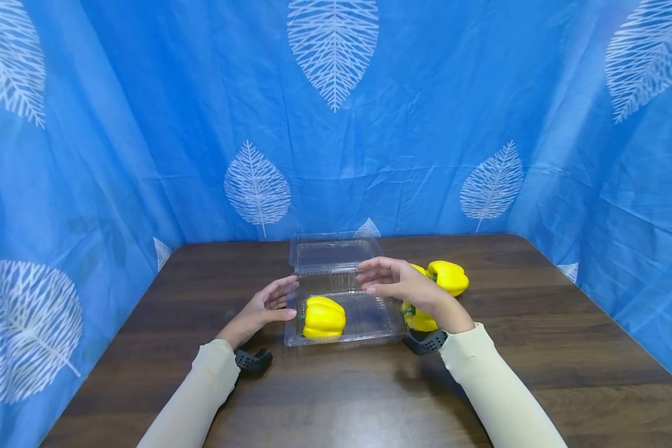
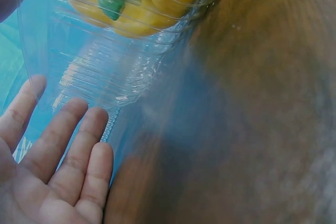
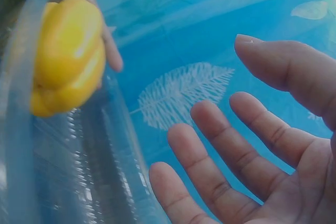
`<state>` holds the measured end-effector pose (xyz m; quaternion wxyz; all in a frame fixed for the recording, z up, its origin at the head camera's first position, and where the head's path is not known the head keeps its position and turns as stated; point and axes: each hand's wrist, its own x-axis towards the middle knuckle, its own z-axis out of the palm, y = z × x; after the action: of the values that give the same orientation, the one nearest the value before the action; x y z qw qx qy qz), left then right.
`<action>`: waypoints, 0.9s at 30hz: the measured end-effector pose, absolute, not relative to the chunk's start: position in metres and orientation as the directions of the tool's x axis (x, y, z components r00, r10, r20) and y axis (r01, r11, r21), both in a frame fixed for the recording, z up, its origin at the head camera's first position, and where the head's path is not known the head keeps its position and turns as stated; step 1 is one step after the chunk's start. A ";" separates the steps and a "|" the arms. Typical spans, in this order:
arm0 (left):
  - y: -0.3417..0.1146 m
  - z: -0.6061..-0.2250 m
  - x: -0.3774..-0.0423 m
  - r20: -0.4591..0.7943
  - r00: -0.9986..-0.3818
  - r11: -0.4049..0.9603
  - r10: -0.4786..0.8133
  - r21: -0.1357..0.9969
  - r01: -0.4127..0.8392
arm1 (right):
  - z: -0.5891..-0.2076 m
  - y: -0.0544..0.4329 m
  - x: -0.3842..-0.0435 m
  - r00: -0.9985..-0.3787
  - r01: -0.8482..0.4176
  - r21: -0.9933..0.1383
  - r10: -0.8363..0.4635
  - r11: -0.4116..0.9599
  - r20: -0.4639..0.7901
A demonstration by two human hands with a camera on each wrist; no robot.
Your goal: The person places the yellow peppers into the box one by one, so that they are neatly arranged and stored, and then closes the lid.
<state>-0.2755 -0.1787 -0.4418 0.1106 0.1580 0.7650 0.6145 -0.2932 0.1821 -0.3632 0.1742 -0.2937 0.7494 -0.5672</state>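
A clear plastic clamshell container (image 1: 369, 317) stands on the table with its lid (image 1: 336, 252) folded back. One yellow bell pepper (image 1: 325, 317) lies in its left part, green stem facing left. At the container's left side is my left hand (image 1: 263, 308), fingers loosely extended and holding nothing; in the left wrist view the fingertips are at the clear wall, contact unclear. My right hand (image 1: 400, 286) hovers above the container's right part. The right wrist view shows its fingers (image 3: 197, 156) spread and relaxed, the palm bare.
Right of the container lie more yellow bell peppers (image 1: 448, 277), partly hidden by my right hand and wrist. The brown wooden table (image 1: 336, 392) is bordered by blue curtains (image 1: 425, 124) with white leaf prints. Each wrist wears a black band (image 1: 425, 342).
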 end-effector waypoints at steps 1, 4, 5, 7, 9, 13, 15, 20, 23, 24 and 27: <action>-0.179 -0.442 -0.275 0.026 -0.925 0.195 0.378 0.975 0.107 | -0.362 0.184 -0.293 -0.772 -0.247 -0.951 -0.631 0.184 0.078; -0.178 -0.441 -0.274 0.032 -0.925 0.196 0.379 0.974 0.114 | -0.358 0.189 -0.292 -0.784 -0.252 -0.952 -0.613 0.172 0.097; -0.178 -0.441 -0.273 0.034 -0.925 0.194 0.379 0.974 0.115 | -0.357 0.190 -0.292 -0.786 -0.257 -0.952 -0.609 0.167 0.105; -0.178 -0.441 -0.272 0.036 -0.925 0.194 0.378 0.974 0.117 | -0.356 0.194 -0.292 -0.788 -0.268 -0.949 -0.604 0.165 0.117; -0.178 -0.441 -0.271 0.039 -0.925 0.193 0.378 0.974 0.120 | -0.354 0.197 -0.293 -0.790 -0.282 -0.945 -0.600 0.167 0.129; -0.177 -0.442 -0.270 0.046 -0.921 0.183 0.386 0.975 0.125 | -0.351 0.206 -0.293 -0.805 -0.296 -0.939 -0.574 0.173 0.147; -0.176 -0.443 -0.270 0.045 -0.922 0.180 0.386 0.976 0.123 | -0.348 0.210 -0.294 -0.813 -0.298 -0.940 -0.561 0.168 0.158; -0.177 -0.442 -0.271 0.036 -0.923 0.189 0.382 0.975 0.117 | -0.341 0.221 -0.294 -0.826 -0.309 -0.938 -0.533 0.156 0.183; -0.179 -0.441 -0.272 0.033 -0.923 0.187 0.383 0.976 0.113 | -0.338 0.227 -0.293 -0.835 -0.315 -0.936 -0.514 0.157 0.195; -0.179 -0.441 -0.273 0.034 -0.923 0.186 0.382 0.976 0.113 | -0.338 0.229 -0.293 -0.837 -0.318 -0.936 -0.509 0.153 0.201; -0.181 -0.441 -0.272 0.027 -0.923 0.179 0.384 0.978 0.103 | -0.337 0.234 -0.294 -0.845 -0.322 -0.935 -0.490 0.151 0.212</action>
<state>-0.2719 -0.1805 -0.4414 0.1132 0.1601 0.7595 0.6203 -0.2937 0.2341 -0.3368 0.0709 -0.2689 0.7554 -0.5933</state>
